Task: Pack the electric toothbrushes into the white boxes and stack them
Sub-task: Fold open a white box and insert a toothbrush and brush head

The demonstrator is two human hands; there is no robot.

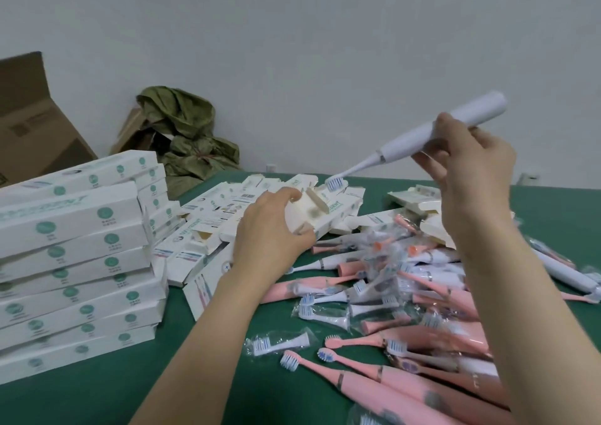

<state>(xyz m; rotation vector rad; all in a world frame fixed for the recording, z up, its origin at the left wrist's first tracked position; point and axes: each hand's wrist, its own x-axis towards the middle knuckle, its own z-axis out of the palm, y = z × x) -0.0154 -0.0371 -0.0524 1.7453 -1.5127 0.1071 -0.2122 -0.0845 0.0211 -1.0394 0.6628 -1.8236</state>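
Closest in was the heap of pink toothbrushes (429,382) and bagged brush heads (281,341) on the green table (97,402), with the stack of packed boxes (74,262) off to the left. Past that, the left hand (266,232) had its fingers curled round an open-ended white box (302,211). The right hand (471,180) pinched a white toothbrush (406,140) mid-handle, up in the air, bristles aimed down toward the box mouth. It looked like light, rigid, smooth plastic, so I'd grab the thick handle, not the skinny neck. A green sack (182,125) slumped against the wall (325,34) at the back.
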